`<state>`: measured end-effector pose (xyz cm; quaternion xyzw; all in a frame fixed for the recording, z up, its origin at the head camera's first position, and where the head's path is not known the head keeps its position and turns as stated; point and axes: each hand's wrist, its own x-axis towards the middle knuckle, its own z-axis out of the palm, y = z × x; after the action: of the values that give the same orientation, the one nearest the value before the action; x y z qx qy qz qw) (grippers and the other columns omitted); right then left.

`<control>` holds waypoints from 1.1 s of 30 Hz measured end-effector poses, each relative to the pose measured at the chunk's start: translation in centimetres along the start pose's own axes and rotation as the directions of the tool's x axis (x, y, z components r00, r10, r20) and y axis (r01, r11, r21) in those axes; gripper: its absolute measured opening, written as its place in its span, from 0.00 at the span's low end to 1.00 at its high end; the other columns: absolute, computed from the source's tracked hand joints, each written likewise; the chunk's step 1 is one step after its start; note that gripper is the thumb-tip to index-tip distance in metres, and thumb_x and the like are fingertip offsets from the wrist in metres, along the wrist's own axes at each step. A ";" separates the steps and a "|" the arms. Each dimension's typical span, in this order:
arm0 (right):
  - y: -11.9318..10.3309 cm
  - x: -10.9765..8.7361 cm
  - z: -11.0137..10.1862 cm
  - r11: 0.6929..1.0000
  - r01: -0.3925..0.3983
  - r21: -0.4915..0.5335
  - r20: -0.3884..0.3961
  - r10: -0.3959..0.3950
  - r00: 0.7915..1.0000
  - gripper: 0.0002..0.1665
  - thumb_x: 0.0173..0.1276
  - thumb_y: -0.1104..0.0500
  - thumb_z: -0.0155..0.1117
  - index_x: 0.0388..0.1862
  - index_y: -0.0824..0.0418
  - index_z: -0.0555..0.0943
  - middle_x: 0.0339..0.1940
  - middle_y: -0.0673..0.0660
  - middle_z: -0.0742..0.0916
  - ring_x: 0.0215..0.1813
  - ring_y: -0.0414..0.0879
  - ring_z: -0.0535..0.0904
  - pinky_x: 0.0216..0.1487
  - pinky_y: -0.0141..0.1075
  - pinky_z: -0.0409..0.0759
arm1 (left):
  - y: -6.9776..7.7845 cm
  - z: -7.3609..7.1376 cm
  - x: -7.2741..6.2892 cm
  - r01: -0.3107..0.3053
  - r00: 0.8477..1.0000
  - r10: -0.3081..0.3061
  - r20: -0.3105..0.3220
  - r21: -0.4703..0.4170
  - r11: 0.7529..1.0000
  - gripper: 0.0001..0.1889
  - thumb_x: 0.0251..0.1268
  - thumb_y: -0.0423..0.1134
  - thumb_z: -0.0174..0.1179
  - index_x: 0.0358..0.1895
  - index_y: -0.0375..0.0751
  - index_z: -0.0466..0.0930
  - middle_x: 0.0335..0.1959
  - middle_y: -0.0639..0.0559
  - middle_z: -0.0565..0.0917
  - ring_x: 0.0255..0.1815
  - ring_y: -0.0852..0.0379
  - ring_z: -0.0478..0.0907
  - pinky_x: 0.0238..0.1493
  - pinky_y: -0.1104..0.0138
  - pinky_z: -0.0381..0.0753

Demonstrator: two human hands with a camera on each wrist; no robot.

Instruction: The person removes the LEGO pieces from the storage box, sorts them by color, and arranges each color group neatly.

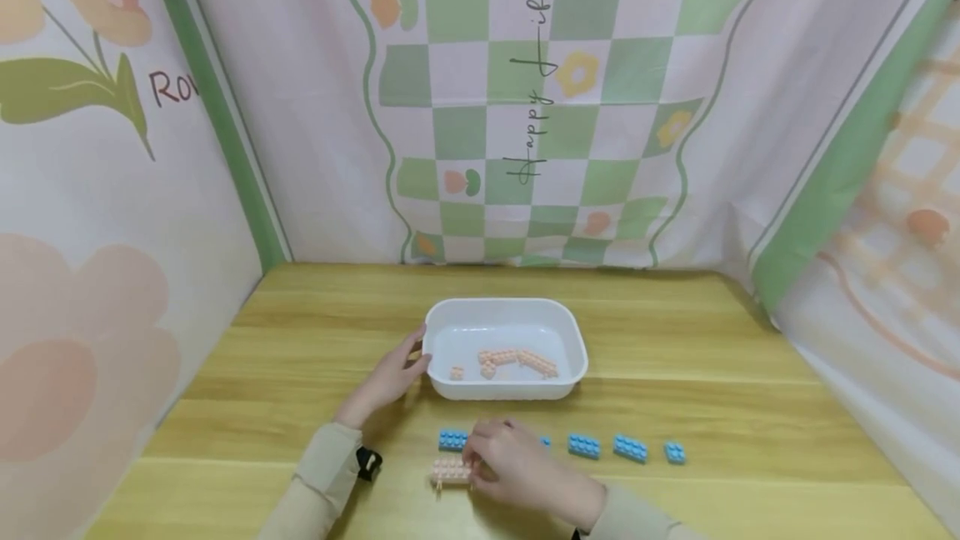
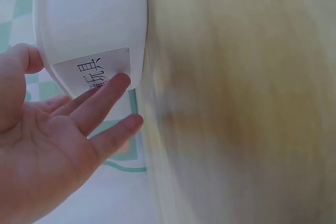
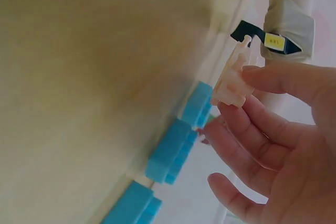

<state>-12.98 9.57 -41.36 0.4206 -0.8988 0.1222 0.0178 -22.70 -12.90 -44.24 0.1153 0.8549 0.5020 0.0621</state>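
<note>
My right hand pinches the right end of a pale pink building brick low over the table. In the right wrist view, the brick sits between thumb and fingertips. My left hand touches the left end of a white plastic basin. Its loosely extended fingers lie by the labelled wall in the left wrist view, with the thumb near the rim. Inside the basin are several pink bricks. Blue bricks form a row in front of the basin, partly hidden behind my right hand.
The basin and bricks stand on a wood-grain table. A printed curtain hangs along the table's back edge, with more fabric at both sides. A paper label is on the basin's end.
</note>
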 end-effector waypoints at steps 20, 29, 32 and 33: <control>-0.6 0.7 1.1 0.999 -0.032 -0.026 0.071 0.034 0.997 0.06 0.55 0.52 0.70 0.32 0.46 0.82 0.27 0.36 0.78 0.32 0.29 0.70 0.37 0.27 0.68 | 0.0 -0.1 0.0 -0.009 1.000 0.009 0.016 0.003 1.000 0.31 0.73 0.40 0.48 0.74 0.42 0.48 0.70 0.34 0.61 0.66 0.37 0.66 0.63 0.50 0.70; -0.8 0.7 1.2 0.999 -0.036 -0.014 0.077 0.037 0.996 0.07 0.52 0.55 0.71 0.30 0.46 0.81 0.26 0.35 0.79 0.31 0.29 0.70 0.37 0.26 0.66 | -0.1 -0.1 -0.2 -0.012 1.000 0.012 0.018 -0.005 1.000 0.31 0.73 0.40 0.48 0.74 0.42 0.48 0.69 0.33 0.62 0.66 0.37 0.66 0.64 0.50 0.70; -0.9 0.7 1.2 0.999 -0.032 -0.002 0.079 0.032 0.996 0.08 0.52 0.55 0.71 0.31 0.46 0.82 0.27 0.36 0.80 0.31 0.29 0.70 0.38 0.26 0.66 | -0.3 -0.2 -0.2 -0.009 1.000 0.009 0.023 -0.004 1.000 0.31 0.73 0.41 0.48 0.74 0.43 0.48 0.69 0.33 0.62 0.66 0.37 0.65 0.64 0.49 0.69; -0.9 0.7 1.2 1.000 -0.030 0.003 0.078 0.029 0.997 0.08 0.52 0.55 0.71 0.32 0.46 0.82 0.28 0.36 0.80 0.32 0.29 0.70 0.38 0.27 0.66 | -0.3 -0.2 -0.2 -0.010 1.000 0.010 0.024 -0.006 1.000 0.31 0.73 0.41 0.48 0.74 0.43 0.48 0.69 0.33 0.62 0.66 0.36 0.65 0.64 0.49 0.69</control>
<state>-12.63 8.18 -42.21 0.4118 -0.9046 0.1080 -0.0201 -22.59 -13.29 -44.40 0.1253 0.8520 0.5034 0.0703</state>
